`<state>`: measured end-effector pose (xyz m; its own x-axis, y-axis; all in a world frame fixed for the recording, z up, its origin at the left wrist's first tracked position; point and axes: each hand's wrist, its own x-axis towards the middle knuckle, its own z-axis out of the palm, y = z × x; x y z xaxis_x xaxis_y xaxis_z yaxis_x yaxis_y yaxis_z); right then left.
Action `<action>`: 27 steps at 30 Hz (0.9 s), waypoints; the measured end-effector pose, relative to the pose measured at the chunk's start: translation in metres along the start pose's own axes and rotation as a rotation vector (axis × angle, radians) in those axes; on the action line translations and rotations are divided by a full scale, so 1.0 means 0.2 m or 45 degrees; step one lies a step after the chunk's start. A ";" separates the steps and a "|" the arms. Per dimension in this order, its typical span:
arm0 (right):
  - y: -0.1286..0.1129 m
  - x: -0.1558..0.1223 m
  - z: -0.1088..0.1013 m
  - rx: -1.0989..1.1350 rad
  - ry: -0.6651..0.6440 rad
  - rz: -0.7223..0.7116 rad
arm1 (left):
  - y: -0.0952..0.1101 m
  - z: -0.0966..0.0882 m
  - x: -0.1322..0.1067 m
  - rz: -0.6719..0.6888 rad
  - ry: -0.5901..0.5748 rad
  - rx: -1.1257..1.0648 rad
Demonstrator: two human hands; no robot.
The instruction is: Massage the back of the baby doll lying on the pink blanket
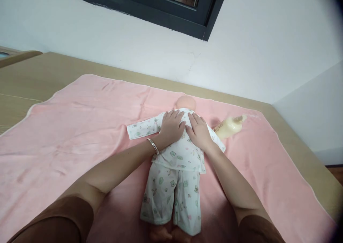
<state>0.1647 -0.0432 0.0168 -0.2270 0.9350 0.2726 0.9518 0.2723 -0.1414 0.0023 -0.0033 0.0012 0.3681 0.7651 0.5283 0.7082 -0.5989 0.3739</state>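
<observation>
Doll (184, 155) under each hand (173, 127)

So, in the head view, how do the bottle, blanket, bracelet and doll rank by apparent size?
Largest to smallest:
1. Blanket
2. Doll, partly covered by the hands
3. Bottle
4. Bracelet

No two look alike in size.
</observation>
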 end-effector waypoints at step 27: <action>-0.07 -0.02 -0.03 -0.082 0.006 0.066 | -0.01 0.00 -0.02 0.086 0.143 -0.109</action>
<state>0.1525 -0.0516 0.0230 -0.1765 0.9462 0.2711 0.9735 0.2085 -0.0938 -0.0006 -0.0052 -0.0024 0.3401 0.6940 0.6346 0.6282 -0.6698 0.3958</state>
